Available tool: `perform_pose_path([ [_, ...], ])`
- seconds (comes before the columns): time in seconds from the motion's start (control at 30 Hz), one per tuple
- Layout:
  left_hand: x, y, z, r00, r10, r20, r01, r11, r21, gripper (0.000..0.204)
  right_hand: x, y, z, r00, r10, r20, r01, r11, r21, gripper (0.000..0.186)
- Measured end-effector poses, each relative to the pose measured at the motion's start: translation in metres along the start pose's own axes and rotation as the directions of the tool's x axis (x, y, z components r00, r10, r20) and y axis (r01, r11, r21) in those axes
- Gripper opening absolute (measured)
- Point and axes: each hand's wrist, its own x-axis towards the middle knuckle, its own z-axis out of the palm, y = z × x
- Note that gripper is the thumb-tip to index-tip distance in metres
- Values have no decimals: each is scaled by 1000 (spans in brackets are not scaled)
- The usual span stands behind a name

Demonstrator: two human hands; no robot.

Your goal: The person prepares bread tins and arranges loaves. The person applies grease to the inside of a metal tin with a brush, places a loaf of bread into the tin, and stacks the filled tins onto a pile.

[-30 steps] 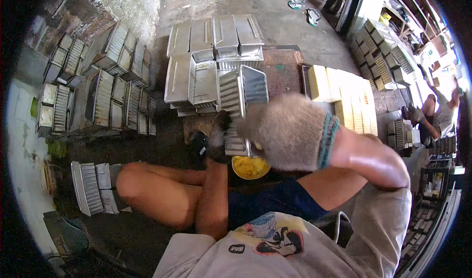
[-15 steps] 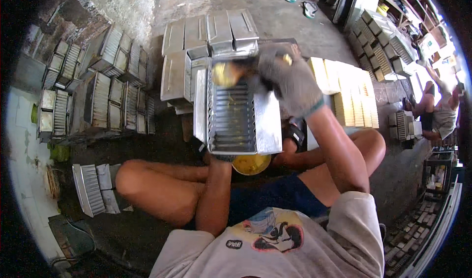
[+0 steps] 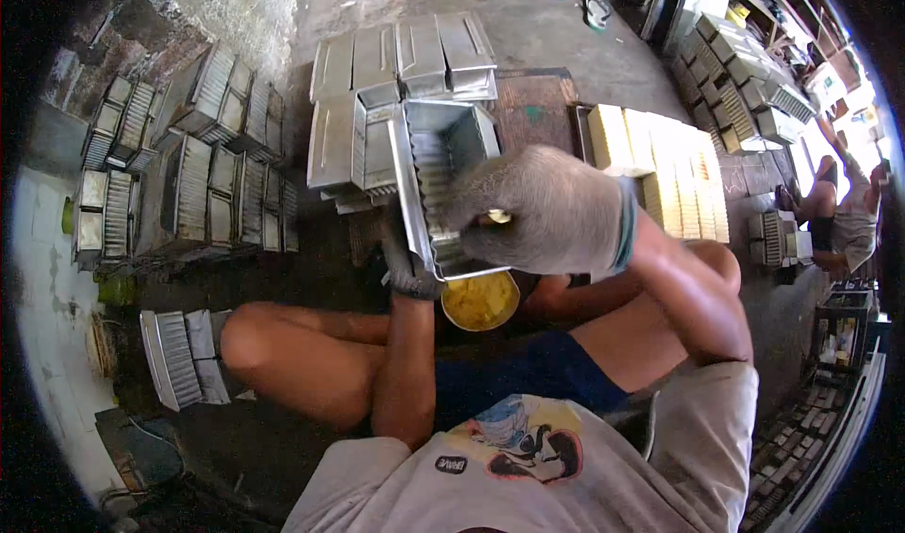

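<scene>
My left hand, in a dark grey glove, grips the lower left side of a tilted metal pan with corrugated inside walls. My right hand, in a knitted beige-grey glove, reaches into that pan, closed on a brush of which only a small yellowish bit shows; the bristles are hidden. Below the pan, between my crossed legs, sits a round bowl holding thick yellow paste. Behind the held pan are stacked metal pans.
Pale yellow ridged blocks lie to the right on the board. More pans are stacked along the left wall and at the right. Sandals lie at the back; another person sits at the far right.
The pan has tilted and its top swung right. My right hand came down from the pan's top to its lower interior, hiding the brush's yellow-coated bristles seen half a second ago.
</scene>
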Motion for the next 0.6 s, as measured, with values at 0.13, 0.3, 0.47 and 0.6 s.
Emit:
perform_pose_path([
  [0.13, 3, 6, 7, 994, 62, -93, -70, 994, -84, 48, -25, 24, -24, 997, 70, 14, -66, 834, 548, 12],
  [0.3, 1, -26, -20, 983, 62, -173, -97, 975, -202, 48, -37, 28, -33, 731, 534, -425, -343, 826, 447, 15],
  [0.47, 3, 35, -56, 960, -188, -207, -15, 705, -709, 48, -49, 7, -13, 972, 57, -226, 0, 969, 247, 20],
  [0.6, 16, -5, -18, 994, 32, -107, -53, 979, -195, 48, -49, 34, -10, 815, 422, -397, -286, 889, 358, 19],
])
